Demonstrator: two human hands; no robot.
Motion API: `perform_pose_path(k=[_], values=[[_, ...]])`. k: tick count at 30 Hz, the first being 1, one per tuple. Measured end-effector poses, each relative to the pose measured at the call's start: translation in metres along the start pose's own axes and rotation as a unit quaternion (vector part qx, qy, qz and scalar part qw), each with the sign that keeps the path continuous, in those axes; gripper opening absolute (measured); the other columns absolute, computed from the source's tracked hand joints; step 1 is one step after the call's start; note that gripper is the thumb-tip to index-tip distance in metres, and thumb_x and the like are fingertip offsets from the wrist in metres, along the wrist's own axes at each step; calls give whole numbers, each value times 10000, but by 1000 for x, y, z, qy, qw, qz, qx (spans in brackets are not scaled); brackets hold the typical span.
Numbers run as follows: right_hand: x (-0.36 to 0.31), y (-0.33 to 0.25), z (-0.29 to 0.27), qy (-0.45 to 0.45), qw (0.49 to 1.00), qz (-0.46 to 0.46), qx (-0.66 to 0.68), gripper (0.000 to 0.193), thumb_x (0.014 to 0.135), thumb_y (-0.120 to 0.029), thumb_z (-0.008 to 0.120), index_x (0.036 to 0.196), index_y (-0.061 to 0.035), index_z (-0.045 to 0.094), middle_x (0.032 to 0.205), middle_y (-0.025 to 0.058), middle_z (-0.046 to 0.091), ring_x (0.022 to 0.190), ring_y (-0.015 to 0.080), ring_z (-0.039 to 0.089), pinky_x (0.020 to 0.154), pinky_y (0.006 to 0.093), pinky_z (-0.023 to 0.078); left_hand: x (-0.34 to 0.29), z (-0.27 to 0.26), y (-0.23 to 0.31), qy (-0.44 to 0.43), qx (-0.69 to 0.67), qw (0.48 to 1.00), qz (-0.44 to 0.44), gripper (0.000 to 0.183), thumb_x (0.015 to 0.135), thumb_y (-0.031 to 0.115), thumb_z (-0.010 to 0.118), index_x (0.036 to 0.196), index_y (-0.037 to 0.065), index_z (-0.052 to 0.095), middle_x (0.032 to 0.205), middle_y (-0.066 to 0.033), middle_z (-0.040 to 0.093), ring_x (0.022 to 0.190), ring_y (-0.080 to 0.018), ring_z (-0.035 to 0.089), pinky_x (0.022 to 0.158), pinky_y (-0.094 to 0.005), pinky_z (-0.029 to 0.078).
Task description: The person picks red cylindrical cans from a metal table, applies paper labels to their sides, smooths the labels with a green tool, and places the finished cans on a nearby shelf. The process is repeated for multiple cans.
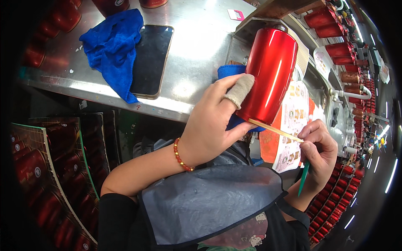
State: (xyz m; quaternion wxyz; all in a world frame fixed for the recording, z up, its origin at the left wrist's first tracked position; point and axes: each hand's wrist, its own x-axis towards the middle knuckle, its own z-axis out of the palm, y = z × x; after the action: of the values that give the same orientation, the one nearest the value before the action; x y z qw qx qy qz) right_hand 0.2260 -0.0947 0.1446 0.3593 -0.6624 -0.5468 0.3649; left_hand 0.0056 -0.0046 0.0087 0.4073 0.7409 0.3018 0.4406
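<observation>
A glossy red bottle [270,73] lies tilted in front of me, its dark neck pointing away. My left hand [215,113] grips its near left side, with a beige cloth finger cover [240,92] on one finger and the thumb by the bottle's base. Pinched in my right hand [316,146] is a thin wooden stick [274,130], whose far end meets the base edge near my left thumb. A green pointed tool [304,178] sticks out below the right hand's fingers; its other end is hidden. Behind the bottle, a blue cloth [230,72] is partly covered.
On the metal table [197,50] a crumpled blue cloth [111,50] overlaps a dark phone [153,60]. Printed paper sheets [293,111] lie right of the bottle. Red bottles [322,19] hang on racks at the right. Panels [46,159] with red bottles stand below left.
</observation>
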Motion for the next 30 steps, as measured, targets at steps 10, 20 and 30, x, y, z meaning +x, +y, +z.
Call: perform_pose_path(k=[10,20,30], values=[[-6,10,-1,10,1000,15,21,68,839,25,694,802,32,637,959,130,613,619,69,506,544,201,386,-5,-7,3,-42,-119,989,-73,774,849,144,792,1504,-18,412,1478,-162,434,1359,-267,469,1109,-381,417],[-11,25,1,17,998,44,38,52,856,36,692,825,34,649,973,104,619,673,80,517,599,214,391,-4,4,0,8,-156,983,-100,688,908,256,750,1451,-48,459,1407,-212,481,1267,-319,520,1083,-391,414],[-6,37,3,20,996,71,51,58,863,30,704,831,23,655,964,84,624,772,85,548,657,226,411,-5,7,-3,5,-173,979,-111,698,902,222,756,1480,-18,446,1398,-182,483,1224,-289,523,1082,-376,403]])
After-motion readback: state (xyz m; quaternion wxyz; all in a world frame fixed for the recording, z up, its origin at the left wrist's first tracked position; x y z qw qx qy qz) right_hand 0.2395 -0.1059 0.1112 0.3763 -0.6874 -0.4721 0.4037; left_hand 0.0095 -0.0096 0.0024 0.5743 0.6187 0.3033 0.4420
